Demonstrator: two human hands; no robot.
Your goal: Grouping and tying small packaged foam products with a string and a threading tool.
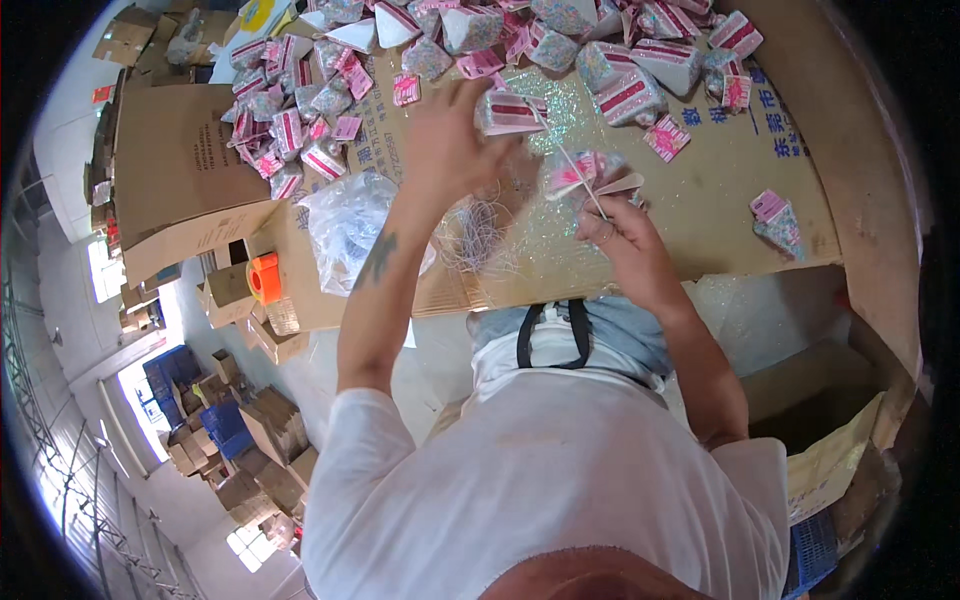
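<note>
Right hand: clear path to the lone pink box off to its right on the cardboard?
Probably yes. The lone box sits by itself on bare cardboard, nothing between it and the right hand. But that hand's fingers already pinch a string and a small box, so it isn't free.

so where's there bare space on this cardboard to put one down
The widest bare patch is the glittery cardboard sheet between the right hand and the lone wedge box. The far edge is crowded with the pile of pink wedge boxes. By the left hand, the string bundle and plastic bag take up room.
</note>
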